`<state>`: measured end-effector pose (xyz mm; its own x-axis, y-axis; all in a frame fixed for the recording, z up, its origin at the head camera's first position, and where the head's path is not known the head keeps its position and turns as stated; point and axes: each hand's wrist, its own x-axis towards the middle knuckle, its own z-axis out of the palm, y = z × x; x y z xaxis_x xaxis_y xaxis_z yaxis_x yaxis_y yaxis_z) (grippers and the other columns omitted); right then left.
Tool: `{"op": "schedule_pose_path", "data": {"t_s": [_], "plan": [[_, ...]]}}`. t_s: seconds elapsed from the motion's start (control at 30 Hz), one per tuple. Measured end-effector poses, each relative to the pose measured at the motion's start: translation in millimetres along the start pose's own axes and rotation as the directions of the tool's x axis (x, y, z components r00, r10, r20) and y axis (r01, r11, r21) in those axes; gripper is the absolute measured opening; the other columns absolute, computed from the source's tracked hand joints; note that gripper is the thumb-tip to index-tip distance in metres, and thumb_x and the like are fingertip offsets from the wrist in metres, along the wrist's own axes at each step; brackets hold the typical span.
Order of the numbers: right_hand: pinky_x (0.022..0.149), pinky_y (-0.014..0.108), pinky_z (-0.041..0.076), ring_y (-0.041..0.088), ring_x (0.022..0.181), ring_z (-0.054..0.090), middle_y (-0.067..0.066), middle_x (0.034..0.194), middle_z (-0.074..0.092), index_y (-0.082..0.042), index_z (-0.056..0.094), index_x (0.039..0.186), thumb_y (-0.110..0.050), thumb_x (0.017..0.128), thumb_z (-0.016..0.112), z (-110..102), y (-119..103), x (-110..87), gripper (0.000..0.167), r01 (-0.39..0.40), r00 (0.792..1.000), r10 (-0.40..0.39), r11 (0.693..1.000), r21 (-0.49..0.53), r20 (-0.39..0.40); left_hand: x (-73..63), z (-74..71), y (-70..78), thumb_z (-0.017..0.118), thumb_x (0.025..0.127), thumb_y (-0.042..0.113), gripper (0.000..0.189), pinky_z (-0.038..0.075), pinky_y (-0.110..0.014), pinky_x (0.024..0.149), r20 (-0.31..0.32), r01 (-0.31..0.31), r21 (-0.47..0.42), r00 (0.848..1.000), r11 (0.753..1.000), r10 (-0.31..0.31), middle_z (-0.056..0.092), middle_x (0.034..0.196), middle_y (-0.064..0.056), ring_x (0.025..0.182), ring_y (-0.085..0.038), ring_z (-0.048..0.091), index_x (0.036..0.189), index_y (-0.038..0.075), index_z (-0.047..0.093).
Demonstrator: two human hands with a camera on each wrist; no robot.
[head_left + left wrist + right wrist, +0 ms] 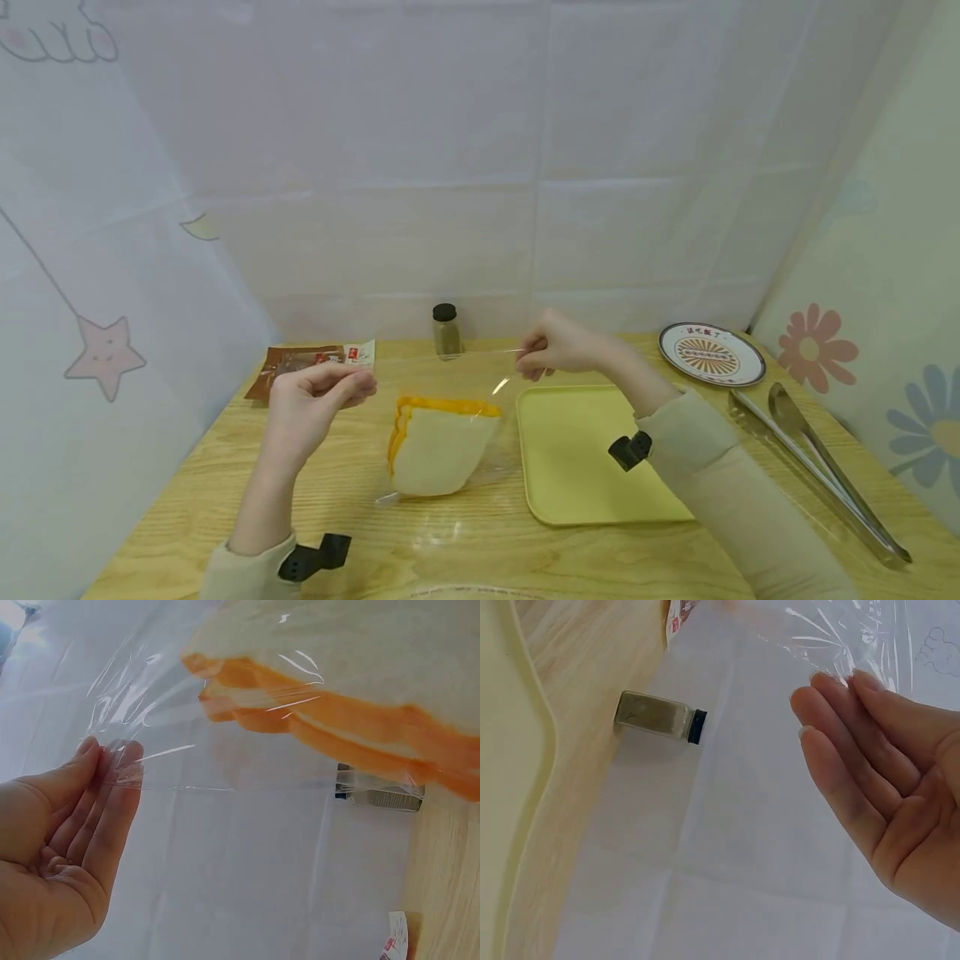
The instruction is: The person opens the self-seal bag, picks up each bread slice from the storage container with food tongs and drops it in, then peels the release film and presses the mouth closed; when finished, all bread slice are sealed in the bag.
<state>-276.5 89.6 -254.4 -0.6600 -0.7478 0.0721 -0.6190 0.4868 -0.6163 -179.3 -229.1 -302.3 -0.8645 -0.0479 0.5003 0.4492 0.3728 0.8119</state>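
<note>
A clear plastic bag [480, 379] is stretched between both hands over the table, with pale bread slices [442, 454] edged in an orange crust showing inside it. At its upper left corner, my left hand [309, 412] pinches the film between thumb and fingertips. My right hand [566, 343] pinches the opposite upper corner, higher and farther from me. Through the film in the left wrist view, the orange crusts [322, 724] appear as two layered edges. Gathered film [855, 637] runs from the fingertips of the right hand in the right wrist view.
A yellow tray [592, 467] lies under the right forearm. Behind the bag stands a black-capped jar [447, 333]. A brown packet [300, 362] lies at the back left. At the right are a patterned plate [711, 354] and metal tongs [817, 467]. White cloth [480, 167] hangs behind.
</note>
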Motion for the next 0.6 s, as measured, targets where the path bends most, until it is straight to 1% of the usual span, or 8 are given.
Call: {"op": "schedule_pose_path", "data": {"t_s": [0.07,0.13,0.2,0.27,0.37,0.47,0.53,0.6], "plan": [[0.063,0.031,0.059,0.014,0.069,0.068,0.014,0.08,0.072,0.001,0.072,0.088,-0.007,0.089,0.064,3,4,-3.7,0.012,0.011,0.998,-0.01,1.0,0.026,-0.059,0.3,0.1,0.2,0.065,0.088,0.01,0.02,0.059,-0.023,0.068,-0.007,-0.001,-0.007,1.0,1.0,0.001,0.071,0.078,0.015,0.072,-0.005,0.069,0.097,-0.007,0.07],[0.065,0.03,0.059,0.015,0.072,0.069,0.015,0.084,0.072,0.001,0.072,0.091,-0.008,0.09,0.063,8,8,-5.5,0.013,0.025,0.99,-0.016,0.998,0.064,-0.137,0.2,0.2,1.0,0.066,0.088,0.009,0.02,0.059,-0.022,0.068,-0.02,0.005,-0.018,1.0,1.0,-0.006,0.071,0.078,0.015,0.072,-0.004,0.069,0.098,-0.009,0.069],[0.067,0.028,0.059,0.016,0.074,0.069,0.016,0.087,0.072,0.001,0.072,0.094,-0.009,0.09,0.064,14,11,-6.4,0.014,0.039,0.974,-0.014,0.993,0.11,-0.224,-0.1,0.4,2.2,0.066,0.087,0.007,0.021,0.059,-0.022,0.068,-0.037,0.014,-0.037,0.999,0.999,-0.015,0.071,0.078,0.014,0.071,-0.005,0.069,0.098,-0.011,0.068],[0.068,0.027,0.059,0.015,0.075,0.069,0.017,0.088,0.072,0.001,0.071,0.094,-0.01,0.09,0.063,21,14,-7.1,0.014,0.058,0.954,-0.002,0.982,0.178,-0.3,-0.4,0.7,3.5,0.066,0.087,0.006,0.021,0.059,-0.022,0.068,-0.054,0.026,-0.064,0.998,0.998,-0.03,0.072,0.078,0.013,0.072,-0.005,0.07,0.098,-0.012,0.067],[0.071,0.028,0.059,0.014,0.077,0.069,0.018,0.09,0.072,0.003,0.07,0.097,-0.011,0.091,0.062,29,14,-10.1,0.017,0.093,0.924,0.026,0.952,0.291,-0.381,-0.5,1.6,4.8,0.066,0.087,0.006,0.019,0.058,-0.021,0.069,-0.09,0.035,-0.091,0.995,0.995,-0.044,0.072,0.078,0.011,0.071,-0.006,0.069,0.096,-0.011,0.068],[0.074,0.031,0.06,0.018,0.08,0.07,0.021,0.093,0.071,0.006,0.068,0.1,-0.011,0.092,0.061,34,12,-13.7,0.02,0.136,0.898,0.057,0.907,0.4,-0.436,0.3,3.1,6.4,0.067,0.085,0.003,0.016,0.058,-0.021,0.068,-0.147,0.032,-0.144,0.988,0.989,-0.053,0.071,0.076,0.008,0.069,-0.007,0.068,0.093,-0.011,0.069],[0.075,0.033,0.06,0.019,0.081,0.071,0.021,0.093,0.071,0.005,0.069,0.101,-0.012,0.092,0.061,36,8,-16.0,0.021,0.158,0.881,0.073,0.885,0.437,-0.467,0.9,3.7,8.0,0.068,0.084,0.001,0.014,0.058,-0.021,0.066,-0.184,0.018,-0.188,0.982,0.982,-0.053,0.071,0.074,0.006,0.067,-0.009,0.067,0.09,-0.012,0.069],[0.075,0.036,0.06,0.02,0.08,0.071,0.021,0.092,0.071,0.005,0.07,0.1,-0.012,0.091,0.061,37,4,-17.7,0.02,0.182,0.868,0.08,0.867,0.463,-0.491,0.8,3.5,10.2,0.068,0.083,-0.002,0.012,0.059,-0.022,0.064,-0.208,-0.007,-0.244,0.977,0.97,-0.046,0.072,0.073,0.004,0.065,-0.01,0.067,0.088,-0.013,0.069]]}}
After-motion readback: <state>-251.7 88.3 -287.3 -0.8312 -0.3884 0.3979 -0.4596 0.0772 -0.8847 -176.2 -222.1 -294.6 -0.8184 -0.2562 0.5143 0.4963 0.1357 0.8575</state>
